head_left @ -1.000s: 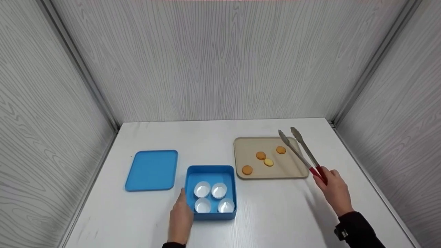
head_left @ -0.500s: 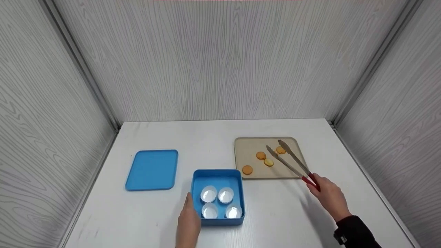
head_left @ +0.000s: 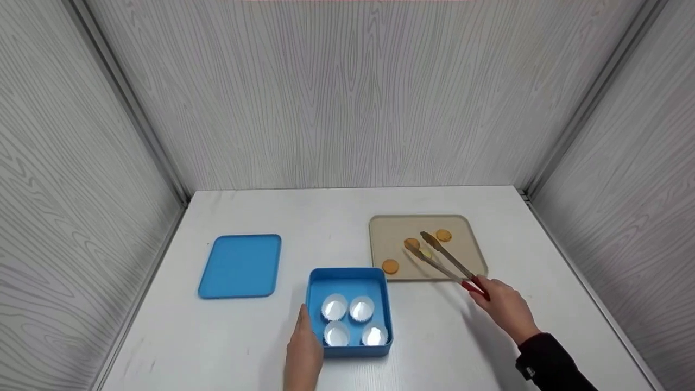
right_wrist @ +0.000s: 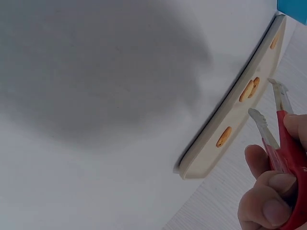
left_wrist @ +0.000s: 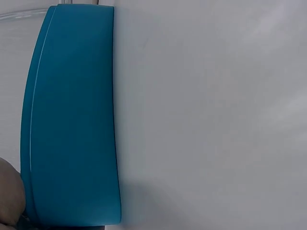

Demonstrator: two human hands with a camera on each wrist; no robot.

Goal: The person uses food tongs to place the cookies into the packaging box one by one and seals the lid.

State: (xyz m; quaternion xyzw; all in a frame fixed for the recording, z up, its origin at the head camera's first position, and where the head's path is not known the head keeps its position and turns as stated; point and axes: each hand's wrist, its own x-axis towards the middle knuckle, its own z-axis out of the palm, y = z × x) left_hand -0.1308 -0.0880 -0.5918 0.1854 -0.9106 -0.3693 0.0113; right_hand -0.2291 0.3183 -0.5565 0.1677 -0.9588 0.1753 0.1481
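My left hand (head_left: 305,355) lies with straight fingers along the left wall of a square blue box (head_left: 355,352). Several white paper baking cups (head_left: 335,308) stand inside it. In the left wrist view the box's outer wall (left_wrist: 74,120) fills the left part, a bit of my hand (left_wrist: 10,194) at its rim. My right hand (head_left: 504,307) grips red-handled metal tongs (head_left: 452,261), arms spread. Their tips hover over a beige tray (head_left: 391,228) holding several cookies (head_left: 390,266). One tip overlaps a brown cookie (head_left: 411,243) in the head view; a paler cookie (head_left: 427,253) shows between the arms.
A flat blue lid-like square (head_left: 240,266) lies on the white table (head_left: 217,336) to the left. The box's back right corner comes close to the tray's front left corner. Grey wood-patterned panels (head_left: 347,98) stand behind and on both sides.
My left hand and the blue box have slid right and slightly toward me. The tongs have moved left and down from the tray's right side to over its middle cookies.
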